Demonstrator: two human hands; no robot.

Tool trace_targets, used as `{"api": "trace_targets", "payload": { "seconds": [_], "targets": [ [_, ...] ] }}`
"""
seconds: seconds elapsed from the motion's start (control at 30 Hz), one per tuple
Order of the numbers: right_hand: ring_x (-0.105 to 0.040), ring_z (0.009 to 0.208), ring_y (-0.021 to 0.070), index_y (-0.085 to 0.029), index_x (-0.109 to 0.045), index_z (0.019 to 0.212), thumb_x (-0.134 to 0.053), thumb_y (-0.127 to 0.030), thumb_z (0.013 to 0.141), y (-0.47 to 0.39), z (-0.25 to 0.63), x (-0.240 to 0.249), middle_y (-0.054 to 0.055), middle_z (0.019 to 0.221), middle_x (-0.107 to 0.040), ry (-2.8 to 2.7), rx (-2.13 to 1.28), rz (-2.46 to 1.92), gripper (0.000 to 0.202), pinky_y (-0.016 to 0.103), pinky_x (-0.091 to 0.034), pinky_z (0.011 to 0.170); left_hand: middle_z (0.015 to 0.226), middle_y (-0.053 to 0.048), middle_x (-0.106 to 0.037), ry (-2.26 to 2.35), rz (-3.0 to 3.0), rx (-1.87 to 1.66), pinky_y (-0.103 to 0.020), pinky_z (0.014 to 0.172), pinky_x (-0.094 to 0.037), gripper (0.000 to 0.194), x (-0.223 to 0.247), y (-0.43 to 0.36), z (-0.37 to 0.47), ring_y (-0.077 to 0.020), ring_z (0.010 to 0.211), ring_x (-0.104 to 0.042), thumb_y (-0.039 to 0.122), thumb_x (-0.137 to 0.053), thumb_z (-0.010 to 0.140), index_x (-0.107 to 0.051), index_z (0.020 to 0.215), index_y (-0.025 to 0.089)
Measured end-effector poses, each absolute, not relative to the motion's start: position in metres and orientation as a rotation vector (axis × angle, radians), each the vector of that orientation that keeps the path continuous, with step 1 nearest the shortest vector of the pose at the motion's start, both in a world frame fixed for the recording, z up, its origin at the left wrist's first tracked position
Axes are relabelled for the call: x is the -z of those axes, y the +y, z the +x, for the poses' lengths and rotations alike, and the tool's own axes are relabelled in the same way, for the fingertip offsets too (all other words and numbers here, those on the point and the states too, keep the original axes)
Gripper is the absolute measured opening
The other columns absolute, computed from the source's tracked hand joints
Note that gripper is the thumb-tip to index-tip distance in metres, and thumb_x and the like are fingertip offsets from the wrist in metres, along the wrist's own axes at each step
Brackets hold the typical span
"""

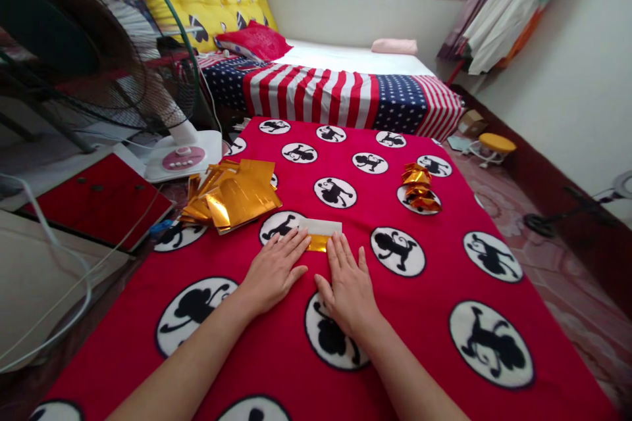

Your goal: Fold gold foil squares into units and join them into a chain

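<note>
Folded gold paper (319, 235) pressed flat under both hands on the red blanket (444, 263).

Left hand (274, 270) and right hand (348, 286) are laid palm-down, fingers extended and flat; nothing is gripped, the paper being pinned only by the fingertips along its near edge. The paper's white reverse is turned up along the far side, with a gold strip shown between the hands. A loose stack of gold sheets (234, 197) is seen to the left, well apart. A small pile of folded gold pieces (419, 189) is seen to the right, farther off. A standing fan (89, 46) is placed beyond the blanket's left corner, and a bed (345, 79) lies behind.
</note>
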State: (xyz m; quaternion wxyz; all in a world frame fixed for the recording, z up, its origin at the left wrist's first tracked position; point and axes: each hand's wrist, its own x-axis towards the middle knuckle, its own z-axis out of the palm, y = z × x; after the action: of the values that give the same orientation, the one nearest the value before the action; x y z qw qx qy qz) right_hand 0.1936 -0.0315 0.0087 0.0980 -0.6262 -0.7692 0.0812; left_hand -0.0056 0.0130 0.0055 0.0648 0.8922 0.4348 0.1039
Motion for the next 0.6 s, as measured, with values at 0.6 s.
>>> {"api": "trace_targets", "payload": {
  "seconds": [0.6],
  "targets": [
    [-0.014,0.149,0.0255,-0.008,-0.028,0.152,-0.031,-0.063,0.095,-0.037,0.17,-0.018,0.013,0.159,-0.017,-2.221,-0.355,-1.805,0.079,0.049,-0.01,0.12,0.157,-0.004,-0.034,1.37,2.726,-0.353,-0.044,0.118,-0.021,0.052,0.001,0.012,-0.003,-0.0211,0.145,-0.029,0.04,-0.037,0.098,-0.036,0.148,0.025]
  ]
}}
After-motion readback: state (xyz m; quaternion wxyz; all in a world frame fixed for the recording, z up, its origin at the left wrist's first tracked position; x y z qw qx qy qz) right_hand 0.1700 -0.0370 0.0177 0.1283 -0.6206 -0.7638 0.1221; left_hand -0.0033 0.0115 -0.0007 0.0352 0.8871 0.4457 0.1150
